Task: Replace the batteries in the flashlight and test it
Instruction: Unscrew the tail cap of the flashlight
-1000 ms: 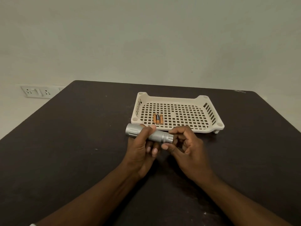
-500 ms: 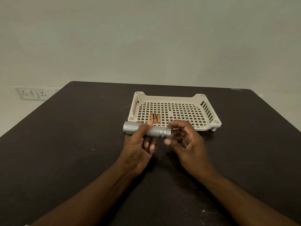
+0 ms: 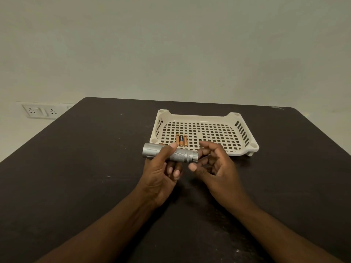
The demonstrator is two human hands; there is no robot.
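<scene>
Table: the dark brown matte tabletop [image 3: 79,177] fills the lower two thirds of the frame; it carries everything else.
Tray: the cream perforated plastic tray [image 3: 245,147] sits right of centre on the table, just beyond the hands.
Left hand: the left hand [image 3: 161,168] at frame centre is wrapped round the torch barrel, thumb on top and fingers curled beneath. It should hold firm and not turn, so that only the cap rotates.
Right hand: the right hand [image 3: 214,164] just right of centre has its fingers loosely spread around the tail end, thumb below and forefinger above. Whether the tips touch the cap I cannot tell; they clamp nothing that shows.
Flashlight: the silver knurled metal flashlight [image 3: 171,153] lies level above the table, wide head to the left, ribbed tail cap to the right. It looks whole.
Step in hand: by my judgement, unscrewing the tail cap. Pinch the ribbed ring squarely, twist in short turns, and keep the tail over the table so cap and cells cannot roll off.
Batteries: three small orange-and-black cylindrical batteries [image 3: 181,140] lie side by side at the tray's near left, just behind the torch. Check their polarity before loading.
</scene>
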